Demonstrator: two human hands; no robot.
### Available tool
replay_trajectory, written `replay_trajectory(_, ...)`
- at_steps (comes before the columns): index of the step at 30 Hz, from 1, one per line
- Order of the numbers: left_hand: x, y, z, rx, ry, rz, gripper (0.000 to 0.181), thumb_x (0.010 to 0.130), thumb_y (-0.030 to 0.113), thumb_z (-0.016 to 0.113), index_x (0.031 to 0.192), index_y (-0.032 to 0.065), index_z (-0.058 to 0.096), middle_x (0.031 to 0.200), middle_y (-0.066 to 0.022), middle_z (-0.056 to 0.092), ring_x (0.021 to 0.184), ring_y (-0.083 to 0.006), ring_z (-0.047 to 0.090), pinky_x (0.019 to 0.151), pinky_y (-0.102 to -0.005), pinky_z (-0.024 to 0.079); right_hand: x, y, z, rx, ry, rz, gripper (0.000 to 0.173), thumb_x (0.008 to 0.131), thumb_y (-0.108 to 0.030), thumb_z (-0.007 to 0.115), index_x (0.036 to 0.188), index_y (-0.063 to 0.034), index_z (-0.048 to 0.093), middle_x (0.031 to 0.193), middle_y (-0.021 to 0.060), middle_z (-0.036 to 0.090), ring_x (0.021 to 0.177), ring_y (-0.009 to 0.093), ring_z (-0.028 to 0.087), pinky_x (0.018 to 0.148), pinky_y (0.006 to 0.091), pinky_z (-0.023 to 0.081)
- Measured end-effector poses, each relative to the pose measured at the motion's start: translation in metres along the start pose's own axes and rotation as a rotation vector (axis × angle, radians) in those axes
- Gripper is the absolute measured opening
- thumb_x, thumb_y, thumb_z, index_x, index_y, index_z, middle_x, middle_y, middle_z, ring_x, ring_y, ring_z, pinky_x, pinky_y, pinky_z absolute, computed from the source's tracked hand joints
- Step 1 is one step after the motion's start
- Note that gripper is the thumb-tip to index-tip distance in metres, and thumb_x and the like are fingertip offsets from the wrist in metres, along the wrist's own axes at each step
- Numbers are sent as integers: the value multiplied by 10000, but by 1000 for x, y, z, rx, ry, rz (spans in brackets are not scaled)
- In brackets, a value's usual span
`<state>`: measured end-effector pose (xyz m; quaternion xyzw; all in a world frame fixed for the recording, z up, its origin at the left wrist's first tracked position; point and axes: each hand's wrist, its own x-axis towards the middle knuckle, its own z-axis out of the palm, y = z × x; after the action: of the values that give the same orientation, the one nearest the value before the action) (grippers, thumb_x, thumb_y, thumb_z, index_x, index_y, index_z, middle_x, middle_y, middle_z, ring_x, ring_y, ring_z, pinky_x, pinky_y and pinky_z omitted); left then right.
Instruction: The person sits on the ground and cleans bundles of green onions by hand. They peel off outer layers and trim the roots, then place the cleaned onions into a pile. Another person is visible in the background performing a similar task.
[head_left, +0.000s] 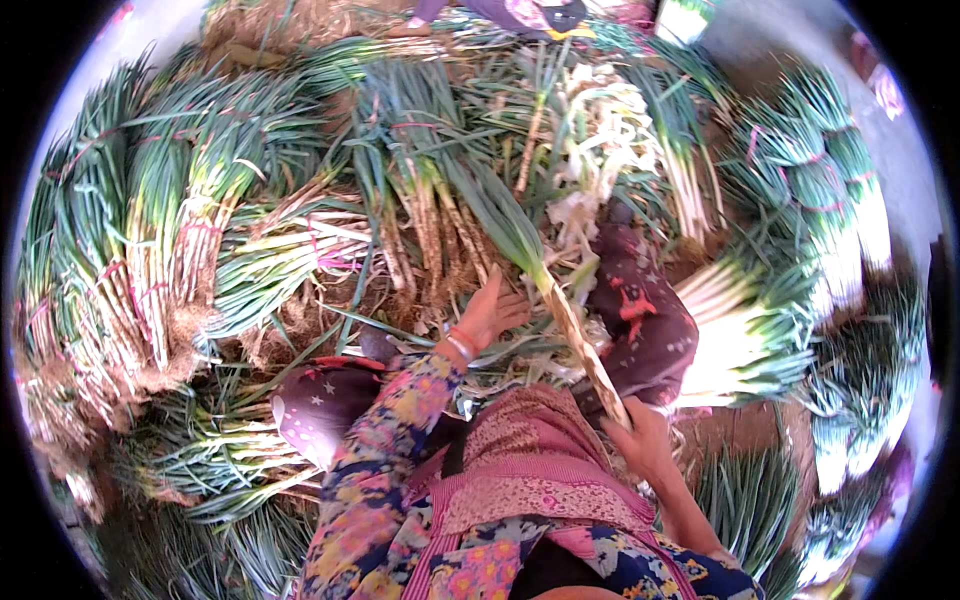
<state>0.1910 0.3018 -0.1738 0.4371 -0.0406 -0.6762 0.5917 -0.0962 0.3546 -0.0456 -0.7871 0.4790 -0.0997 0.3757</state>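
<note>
My right hand (639, 436) grips the root end of a long green onion (574, 330). Its pale stalk, streaked with brown soil and skin, slants up and away to dark green leaves. To the left of that stalk, my left hand (491, 311) is spread, thumb raised, with nothing seen in it. Just beyond its fingertips lie soil-caked green onions (431, 232) with their roots towards me. Stripped skins and leaf scraps (555, 367) cover the floor between my knees.
Tied, soil-stained green onion bundles (150, 255) fill the left side. A pile of white, cleaned stalks (724, 337) lies by my right knee. More bundles (825, 195) stand at far right. Pale peelings (607, 120) are heaped ahead. Another person (517, 15) is at the top edge.
</note>
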Motion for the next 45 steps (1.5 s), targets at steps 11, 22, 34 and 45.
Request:
replay_trajectory(11,-79,42,150,-194,-247,537,177,851,97,581,998,1,562,846,-70,615,689,-175,594,575,-276,496,-53,-3,-14,-58,268,-116,483,707,-234,714,1082,-8,509,963,175,573,860,322,568,721,391,457)
replay_trajectory(22,-132,211,51,-165,-98,1151,203,847,73,579,1024,-8,519,839,-97,600,707,-199,598,578,-307,508,97,-92,45,-72,430,-725,204,727,-126,642,861,-26,526,897,145,551,885,333,494,806,438,365)
replay_trajectory(34,-163,245,-21,-283,-209,1149,269,869,151,563,1047,-40,498,883,-173,612,786,-273,630,735,-378,560,179,-172,67,-2,232,-862,373,729,-142,675,1060,-30,545,1007,128,580,909,313,527,796,384,417)
replay_trajectory(45,-158,241,-33,-277,-199,1101,360,870,166,558,1124,-80,490,984,-187,611,930,-319,610,926,-434,457,137,-223,95,114,12,-1300,205,645,-85,702,790,-62,559,818,85,568,851,292,548,771,392,418)
